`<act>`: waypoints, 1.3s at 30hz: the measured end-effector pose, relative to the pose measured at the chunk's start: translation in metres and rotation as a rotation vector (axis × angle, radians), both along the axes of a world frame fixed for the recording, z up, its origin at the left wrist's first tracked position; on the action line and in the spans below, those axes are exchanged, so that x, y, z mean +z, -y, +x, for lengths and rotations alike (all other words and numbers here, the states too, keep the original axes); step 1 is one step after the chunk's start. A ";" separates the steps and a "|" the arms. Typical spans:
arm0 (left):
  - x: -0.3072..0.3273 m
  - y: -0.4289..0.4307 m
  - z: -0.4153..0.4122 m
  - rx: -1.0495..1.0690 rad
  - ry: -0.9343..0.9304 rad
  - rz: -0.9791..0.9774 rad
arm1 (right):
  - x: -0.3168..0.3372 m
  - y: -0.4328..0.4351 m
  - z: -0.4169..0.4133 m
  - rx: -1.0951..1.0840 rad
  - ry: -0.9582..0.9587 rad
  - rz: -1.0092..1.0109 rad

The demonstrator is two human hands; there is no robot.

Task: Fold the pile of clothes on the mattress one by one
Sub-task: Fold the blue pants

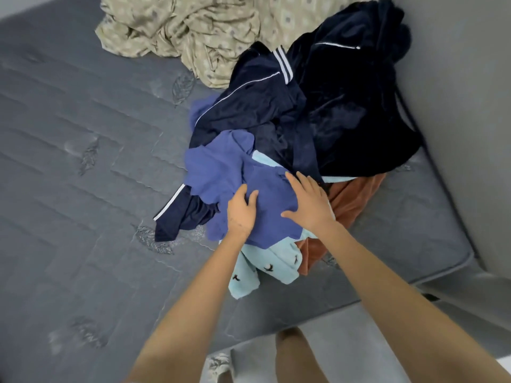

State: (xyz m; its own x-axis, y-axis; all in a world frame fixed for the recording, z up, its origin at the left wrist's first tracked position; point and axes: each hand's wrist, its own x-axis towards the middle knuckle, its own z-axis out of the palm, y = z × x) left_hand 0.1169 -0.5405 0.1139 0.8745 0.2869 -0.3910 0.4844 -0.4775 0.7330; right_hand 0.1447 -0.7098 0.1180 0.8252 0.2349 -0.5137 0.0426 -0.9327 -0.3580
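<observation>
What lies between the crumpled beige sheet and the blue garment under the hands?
A navy garment with white stripes, heaped between the beige sheet and the blue garment, in the head view.

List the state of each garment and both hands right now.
blue garment, crumpled on top of the pile, unfolded.
left hand, grips the blue garment.
right hand, fingers straight, resting flat on the blue garment.
navy striped jacket, crumpled, unfolded.
black garment, heaped at the pile's back.
light blue bird-print garment, crumpled beneath the blue garment.
rust garment, bunched under the pile.
beige sheet, rumpled.
</observation>
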 end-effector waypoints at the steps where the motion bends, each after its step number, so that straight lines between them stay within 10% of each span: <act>1: 0.010 -0.005 -0.002 -0.004 0.061 -0.016 | 0.004 -0.007 0.002 0.030 0.004 0.009; 17: 0.142 -0.249 -0.109 0.285 0.242 0.104 | 0.136 -0.212 -0.074 0.239 0.115 0.493; 34: 0.273 -0.511 -0.301 0.185 0.321 0.210 | 0.300 -0.484 -0.253 0.197 0.363 0.577; 39: 0.297 -0.518 -0.317 -0.042 0.339 -0.154 | 0.324 -0.520 -0.258 0.248 0.268 0.684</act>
